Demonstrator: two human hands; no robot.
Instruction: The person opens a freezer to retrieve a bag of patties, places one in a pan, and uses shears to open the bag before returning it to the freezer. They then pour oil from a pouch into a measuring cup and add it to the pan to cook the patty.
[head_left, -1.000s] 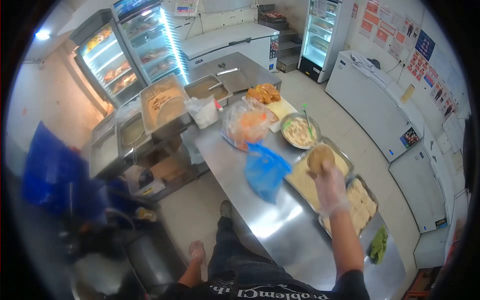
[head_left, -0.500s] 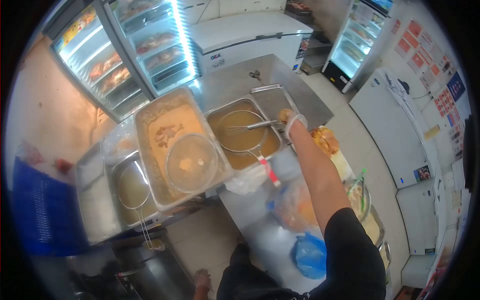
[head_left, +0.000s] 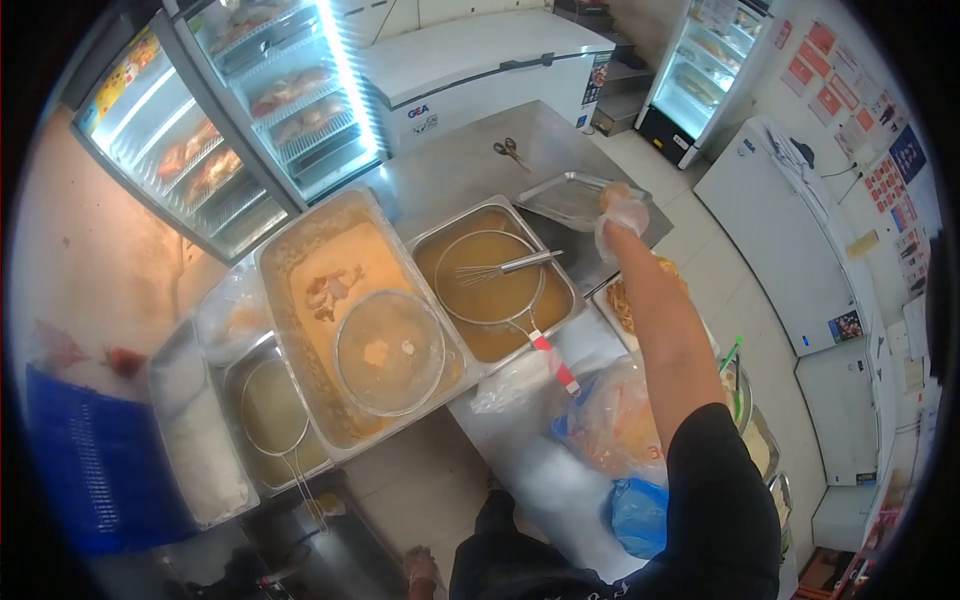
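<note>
My right hand (head_left: pixel 621 207), in a clear plastic glove, reaches far out and grips the near right edge of a shallow metal tray (head_left: pixel 560 200). The tray lies at an angle on the steel table, behind a deep pan (head_left: pixel 566 318) of brownish liquid. A round strainer (head_left: pixel 490 318) with a red and white handle rests over that pan, and a whisk (head_left: pixel 525 262) lies across it. My left hand (head_left: pixel 422 568) hangs low by my body at the bottom edge; its fingers are too small and blurred to read.
Left of the liquid pan stands a large pan (head_left: pixel 455 375) of orange-tan flour with meat pieces and a sieve (head_left: pixel 390 350). Scissors (head_left: pixel 510 152) lie at the back. Plastic bags (head_left: pixel 610 420) and a blue bag (head_left: pixel 640 515) sit beneath my right arm. A blue crate (head_left: pixel 90 460) stands left.
My right hand has moved right and slightly away from me, and the metal tray has shifted and turned away from the liquid pan's edge. The view has moved slightly.
</note>
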